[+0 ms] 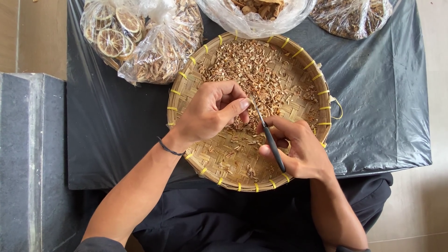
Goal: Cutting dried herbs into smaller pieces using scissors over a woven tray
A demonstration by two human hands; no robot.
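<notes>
A round woven bamboo tray (186,88) with yellow ties on its rim rests on my lap and a dark plastic sheet. Chopped dried plant pieces (254,70) are heaped in its far half. My right hand (298,149) grips small black-handled scissors (270,140), blades pointing up toward my left hand. My left hand (210,112) hovers over the tray's middle, thumb and fingers pinched on a small dried piece right at the blade tips. A dark band circles my left wrist.
A clear bag of dried citrus slices (112,37) and dried strips lies at the back left. Two more clear bags (254,14) (350,16) of dried material sit behind the tray. A grey stone block (28,154) stands at left. The dark sheet (373,107) covers the surface.
</notes>
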